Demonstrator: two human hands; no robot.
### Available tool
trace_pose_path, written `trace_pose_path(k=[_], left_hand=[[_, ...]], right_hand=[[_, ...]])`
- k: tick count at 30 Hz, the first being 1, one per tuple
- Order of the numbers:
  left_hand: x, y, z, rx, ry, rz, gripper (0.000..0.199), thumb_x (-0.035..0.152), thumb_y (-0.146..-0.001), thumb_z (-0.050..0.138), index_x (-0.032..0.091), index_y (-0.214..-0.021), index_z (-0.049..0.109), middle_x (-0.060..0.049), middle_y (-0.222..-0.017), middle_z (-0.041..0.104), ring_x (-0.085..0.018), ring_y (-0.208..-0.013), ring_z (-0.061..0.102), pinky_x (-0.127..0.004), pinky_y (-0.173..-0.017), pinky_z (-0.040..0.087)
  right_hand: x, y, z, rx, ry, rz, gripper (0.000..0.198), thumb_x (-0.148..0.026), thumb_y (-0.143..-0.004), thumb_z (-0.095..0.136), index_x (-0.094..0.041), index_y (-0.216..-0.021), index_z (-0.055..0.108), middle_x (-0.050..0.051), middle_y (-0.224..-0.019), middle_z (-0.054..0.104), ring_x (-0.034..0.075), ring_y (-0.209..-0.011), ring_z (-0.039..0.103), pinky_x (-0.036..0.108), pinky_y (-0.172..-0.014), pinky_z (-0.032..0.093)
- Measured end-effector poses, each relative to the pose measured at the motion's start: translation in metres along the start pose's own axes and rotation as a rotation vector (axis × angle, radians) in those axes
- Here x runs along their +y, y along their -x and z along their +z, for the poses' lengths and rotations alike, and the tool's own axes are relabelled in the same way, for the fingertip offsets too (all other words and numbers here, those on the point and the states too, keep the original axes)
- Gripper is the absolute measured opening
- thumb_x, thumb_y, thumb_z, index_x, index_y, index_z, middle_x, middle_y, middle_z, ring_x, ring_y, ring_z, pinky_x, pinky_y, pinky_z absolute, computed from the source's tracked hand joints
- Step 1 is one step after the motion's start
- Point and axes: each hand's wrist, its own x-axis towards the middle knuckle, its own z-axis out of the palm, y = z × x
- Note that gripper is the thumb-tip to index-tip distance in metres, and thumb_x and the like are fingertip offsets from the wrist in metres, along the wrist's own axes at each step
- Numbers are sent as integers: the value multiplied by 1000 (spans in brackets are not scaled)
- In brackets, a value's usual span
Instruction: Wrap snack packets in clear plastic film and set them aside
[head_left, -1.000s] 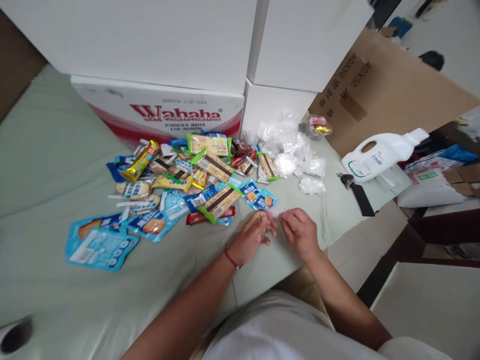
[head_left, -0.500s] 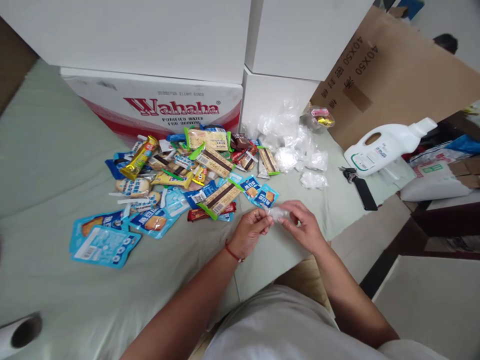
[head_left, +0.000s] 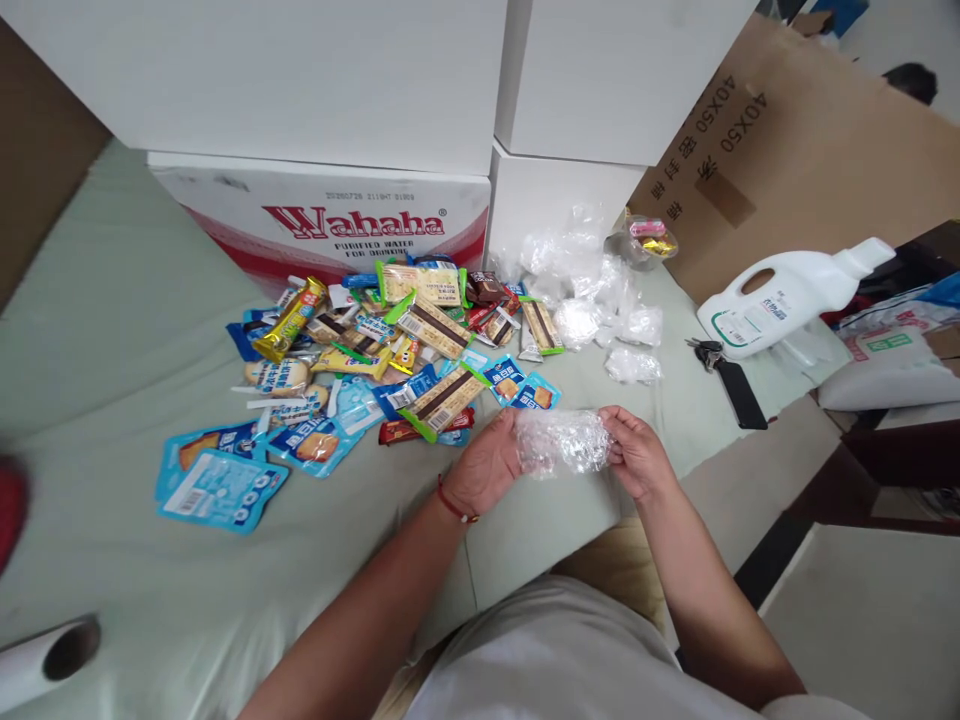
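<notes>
A crinkled clear plastic bag (head_left: 564, 443) is stretched between my two hands, above the near edge of the green sheet. My left hand (head_left: 487, 462) grips its left end, with a red cord bracelet at the wrist. At the opposite end, the fingers of my right hand (head_left: 636, 450) pinch the plastic. Just beyond the bag lie small blue snack packets (head_left: 537, 391). A heap of wrapped snacks spreads to the left, with a green-ended biscuit pack (head_left: 444, 400) close to my left hand. Behind, a pile of similar clear plastic (head_left: 581, 320) rests on the sheet.
A Wahaha carton (head_left: 352, 215) and other white boxes stand at the back. To the right are a white detergent bottle (head_left: 787, 300), keys with a black holder (head_left: 739, 392), and a brown cardboard sheet (head_left: 817, 160). A white roll (head_left: 45, 660) lies at lower left.
The small bunched plastic between my hands is now spread out wide. My hands have moved apart, the right one outward. A red shape has appeared at the left edge.
</notes>
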Motion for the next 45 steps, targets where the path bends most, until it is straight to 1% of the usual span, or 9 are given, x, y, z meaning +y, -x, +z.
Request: trace_pose_path(k=[4, 8, 11, 15, 19, 25, 31, 42, 45], left_hand=[[-6, 0, 1, -67, -122, -29, 59, 53, -73, 90, 23, -118, 69, -10, -126, 69, -28, -112, 67, -43, -89, 58], [-11, -3, -2, 75, -265, 28, 41, 40, -70, 95, 15, -93, 72, -6, -93, 71, -17, -84, 66, -32, -80, 55], [-12, -7, -4, 109, -291, 81, 40, 45, -70, 93, 13, -81, 70, -2, -78, 66, -13, -71, 60, -28, -72, 51], [-12, -8, -4, 86, -317, 102, 41, 47, -71, 92, 14, -82, 71, -1, -77, 66, -12, -69, 55, -27, -68, 44], [-10, -6, -2, 37, -357, 92, 43, 47, -68, 94, 13, -83, 73, -2, -76, 67, -13, -70, 54, -27, -68, 42], [-3, -1, 0, -23, -323, 42, 43, 36, -62, 98, 13, -88, 73, -4, -85, 72, -16, -80, 64, -29, -79, 48], [0, -3, 1, 55, -236, 78, 50, 25, -56, 98, 18, -82, 57, -1, -85, 71, -18, -84, 71, -33, -82, 55], [1, 15, 4, 674, -695, 571, 52, 18, -62, 79, 21, -107, 52, -1, -103, 60, -14, -84, 66, -31, -78, 57], [1, 38, 11, 844, -1023, 762, 43, 17, -70, 74, 21, -108, 56, -6, -111, 60, -21, -100, 65, -36, -83, 56]], right_hand=[[12, -3, 4, 71, -55, -56, 42, -48, -61, 92, -21, -78, 64, -8, -57, 43, 6, -46, 28, 22, -41, 21], [16, -2, 2, 73, 113, -144, 41, -57, -73, 82, -22, -83, 63, -5, -64, 51, 10, -51, 39, 24, -46, 32], [13, 3, -1, 88, 463, -491, 46, -61, -82, 74, -25, -108, 68, 6, -102, 68, 21, -87, 63, 35, -75, 55], [13, 9, 1, -175, 828, -819, 61, -56, -76, 85, -28, -128, 68, 12, -140, 61, 32, -133, 53, 52, -114, 43], [20, 9, 5, -285, 678, -649, 24, -49, -93, 69, -26, -98, 76, 7, -103, 74, 25, -101, 67, 42, -95, 52], [12, 11, -5, -174, 167, -201, 34, -54, -77, 85, -22, -79, 75, 0, -79, 70, 15, -72, 60, 28, -72, 48], [5, 9, -16, -66, -84, -6, 40, -45, -61, 98, -19, -71, 69, -2, -70, 61, 11, -64, 51, 22, -57, 42], [4, 13, -11, -120, -1, 69, 45, -46, -54, 100, -20, -78, 72, -3, -74, 59, 10, -65, 50, 22, -54, 46], [14, 14, -3, -114, 97, 47, 48, -54, -55, 97, -20, -78, 72, -4, -68, 56, 11, -61, 46, 23, -51, 44]])
